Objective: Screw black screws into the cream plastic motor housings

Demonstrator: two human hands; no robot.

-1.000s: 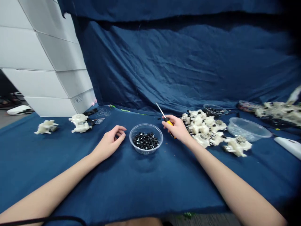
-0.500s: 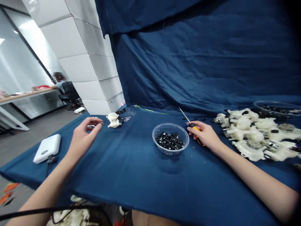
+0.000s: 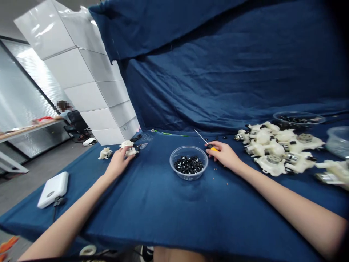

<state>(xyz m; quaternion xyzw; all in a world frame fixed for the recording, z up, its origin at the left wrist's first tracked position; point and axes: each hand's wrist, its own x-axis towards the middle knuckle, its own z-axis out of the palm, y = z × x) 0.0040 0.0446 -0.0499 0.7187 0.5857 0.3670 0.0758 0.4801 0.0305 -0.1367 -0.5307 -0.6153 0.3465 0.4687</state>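
My left hand [image 3: 117, 163] is at a small cream plastic housing [image 3: 127, 144] near the table's back left, its fingers and thumb curled around the part's near side. Partly covered by this hand, the housing still rests on the cloth. Another cream plastic part [image 3: 105, 153] lies just left of my fingers. My right hand [image 3: 224, 155] is closed round a screwdriver [image 3: 215, 148] with a yellow and black handle, its thin metal shaft pointing up and left. Between my hands, nearer the right one, stands a clear plastic bowl [image 3: 189, 177] of small black pieces [image 3: 189, 165].
On the right lies a pile of cream plastic housings [image 3: 268, 143] with metal motors. Behind it is another clear bowl [image 3: 299, 118]. A white power bank [image 3: 53, 189] with a cable sits at left. White boxes [image 3: 95, 96] are stacked behind; a person [image 3: 68, 114] sits far off.
My left hand has moved forward and right onto the cream housing, and its fingers have closed around it. The view has shifted slightly right; my right hand still holds the screwdriver.
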